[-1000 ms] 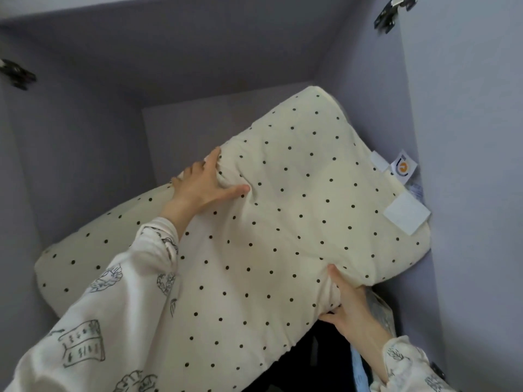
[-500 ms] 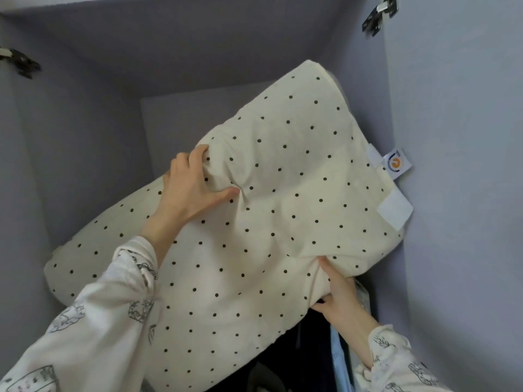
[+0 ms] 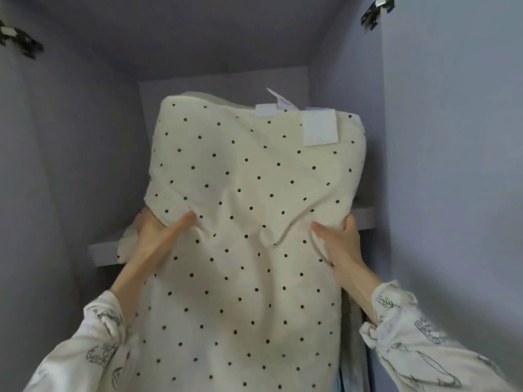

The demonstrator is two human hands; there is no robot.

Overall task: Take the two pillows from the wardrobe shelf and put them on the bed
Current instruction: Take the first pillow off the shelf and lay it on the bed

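Observation:
A cream pillow with black dots (image 3: 249, 179) stands lengthwise in front of me, its labelled end up and its lower end hanging past the wardrobe shelf (image 3: 103, 250). My left hand (image 3: 158, 236) grips its left side, thumb pressed into the fabric. My right hand (image 3: 339, 244) grips the right side the same way. A second cream dotted pillow edge (image 3: 127, 244) shows low on the left behind my left hand, on the shelf. Most of that second pillow is hidden.
The grey wardrobe walls close in on both sides, with a door hinge (image 3: 376, 9) at the top right and another hinge (image 3: 19, 42) at the top left. Hanging clothes (image 3: 353, 349) show below the shelf at the right.
The pillow has swung from a diagonal lie to upright and come out toward me. My left hand slid from its upper edge down to its left side; my right hand shifted up to the right side.

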